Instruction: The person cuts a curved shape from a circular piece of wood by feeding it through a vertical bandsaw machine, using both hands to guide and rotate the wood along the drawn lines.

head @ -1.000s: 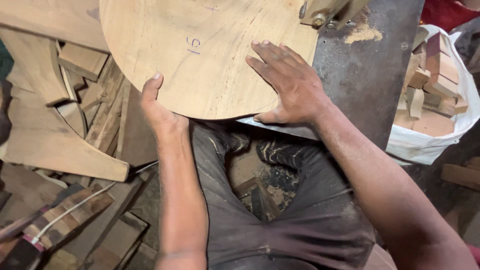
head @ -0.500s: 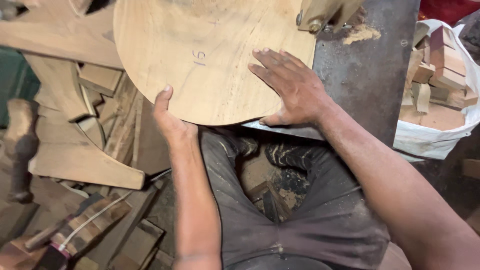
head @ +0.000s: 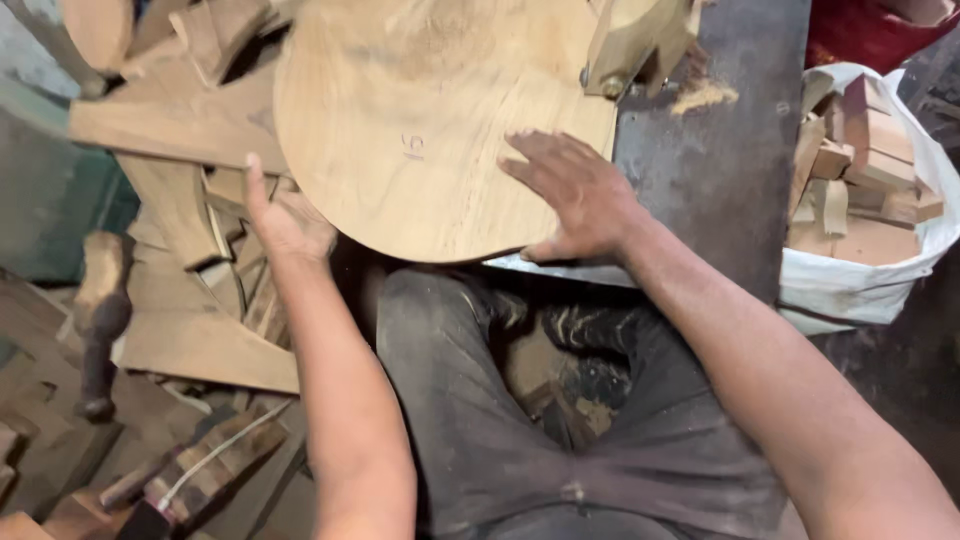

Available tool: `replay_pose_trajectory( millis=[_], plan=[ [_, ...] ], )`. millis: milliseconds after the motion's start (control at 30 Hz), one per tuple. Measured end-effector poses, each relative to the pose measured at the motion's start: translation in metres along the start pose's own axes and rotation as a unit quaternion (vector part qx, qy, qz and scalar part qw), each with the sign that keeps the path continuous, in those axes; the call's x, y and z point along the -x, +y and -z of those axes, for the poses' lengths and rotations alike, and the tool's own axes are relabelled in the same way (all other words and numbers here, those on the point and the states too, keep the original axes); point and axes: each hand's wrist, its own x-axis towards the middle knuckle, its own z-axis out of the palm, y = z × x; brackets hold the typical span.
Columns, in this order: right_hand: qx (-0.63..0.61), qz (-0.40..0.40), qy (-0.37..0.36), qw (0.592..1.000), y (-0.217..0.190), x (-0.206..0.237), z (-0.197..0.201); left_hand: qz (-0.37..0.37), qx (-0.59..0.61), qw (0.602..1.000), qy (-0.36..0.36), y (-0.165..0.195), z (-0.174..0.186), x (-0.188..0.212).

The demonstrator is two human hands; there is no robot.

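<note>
My only view sits on the wearer's head, looking steeply down and close at the round wooden board (head: 420, 130) and lap.

A dark metal table (head: 735, 150) bears a round wooden board (head: 420, 130).

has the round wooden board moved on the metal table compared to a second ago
Cannot tell. The camera itself shifted. The round wooden board lies against the dark metal table much as before, with the right hand flat on it and the left hand at its edge.
</note>
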Motion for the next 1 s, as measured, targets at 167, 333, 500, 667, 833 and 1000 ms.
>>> replay_pose_trajectory(
  millis=[167, 333, 500, 667, 833, 1000],
  plan=[
    [-0.007, 0.018, 0.035, 0.999, 0.008, -0.003, 0.006, 0.018, -0.121, 0.992, 0.041, 0.007, -0.019, -0.031],
    [-0.126, -0.017, 0.018, 0.992, 0.000, -0.007, 0.005, 0.045, -0.102, 0.993, 0.027, 0.005, -0.010, -0.034],
    [-0.023, -0.110, 0.074, 0.991, -0.019, -0.010, -0.006, 0.046, -0.067, 0.996, 0.038, 0.002, 0.000, -0.037],
    [0.011, -0.113, 0.091, 0.989, -0.026, -0.009, -0.011, 0.038, -0.077, 0.996, 0.026, -0.003, 0.016, -0.037],
    [0.036, -0.109, 0.171, 0.979, -0.036, -0.005, -0.013, 0.029, -0.073, 0.995, 0.053, -0.005, 0.032, -0.040],
    [0.061, -0.079, 0.228, 0.968, -0.037, -0.002, -0.012, 0.022, -0.053, 0.998, 0.030, -0.006, 0.037, -0.041]
  ],
)
